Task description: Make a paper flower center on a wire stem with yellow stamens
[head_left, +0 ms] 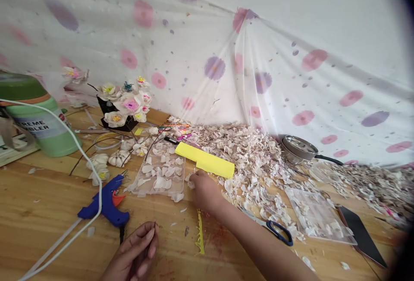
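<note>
My right hand [203, 191] reaches forward over the wooden table [48, 203], fingers curled at the edge of a clear plastic tray [161, 175] of white petal pieces; what it pinches is hidden. A folded yellow paper strip [207, 160] lies just beyond it. My left hand [137, 253] rests near the front edge, fingers together, pinching a thin dark wire [154, 226]. A fringed yellow paper sliver [200, 233] lies between my hands. A blue glue gun [106, 203] lies left of them.
A heap of white petal scraps [255, 156] covers the table's right. Scissors [274, 228], a second clear tray [315, 216], a dark phone [360, 233], a metal pan [299, 147], a green tumbler [39, 121], a pot of paper flowers [124, 104] and a white cord [87, 164] surround them.
</note>
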Available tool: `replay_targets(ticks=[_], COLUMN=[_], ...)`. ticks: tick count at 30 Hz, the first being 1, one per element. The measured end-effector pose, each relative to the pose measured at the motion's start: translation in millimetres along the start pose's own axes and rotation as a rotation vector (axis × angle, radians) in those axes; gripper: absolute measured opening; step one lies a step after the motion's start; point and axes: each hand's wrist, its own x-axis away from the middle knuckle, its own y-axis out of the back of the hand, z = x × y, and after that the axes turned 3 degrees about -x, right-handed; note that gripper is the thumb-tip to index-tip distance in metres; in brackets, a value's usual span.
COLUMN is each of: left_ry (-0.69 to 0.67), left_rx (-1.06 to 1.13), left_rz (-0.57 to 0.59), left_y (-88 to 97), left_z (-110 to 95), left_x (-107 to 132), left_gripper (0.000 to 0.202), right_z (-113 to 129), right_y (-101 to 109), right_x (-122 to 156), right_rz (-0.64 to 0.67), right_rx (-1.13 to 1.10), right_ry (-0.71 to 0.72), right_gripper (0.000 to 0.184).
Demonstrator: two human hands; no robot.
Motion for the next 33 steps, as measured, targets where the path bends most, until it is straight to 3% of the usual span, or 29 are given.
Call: replay_targets(ticks=[8, 13, 18, 24, 30, 33], left_ry=[-0.034, -0.041, -0.036, -0.03, -0.036, -0.038], left_rx=[0.032, 0.022, 0.003, -0.001, -0.005, -0.001], left_rz=[0.026, 0.031, 0.04, 0.033, 0.012, 0.005], left_y=[7.4, 9.9, 11.1, 9.1, 5.1, 4.9], left_z=[9.4, 12.1, 12.1, 10.6, 8.5, 8.0], left_x=[-6.5, -7.8, -10.8, -8.0, -4.2, -3.6], left_gripper=[0.049, 0.049, 0.05, 0.05, 0.049, 0.049], right_z=[-15.4, -16.4, -23.8, -32.5, -32.9, -32.3], right_y=[18.5, 28.0, 39.4, 34.5, 18.4, 14.7], right_x=[-20.2, -18.3, -0.1, 21.0, 10.9, 1.0], right_rz=[-0.035, -0.034, -0.047, 0.096, 0.102, 0.033], right_rx=[-0.282, -0.349, -0.218, -0.019, 0.033, 0.003], right_ry=[-0.061, -0.057, -0.068, -0.111, -0.127, -0.14], right_gripper=[0.02, 0.031, 0.028, 0.025, 0.005, 0.009])
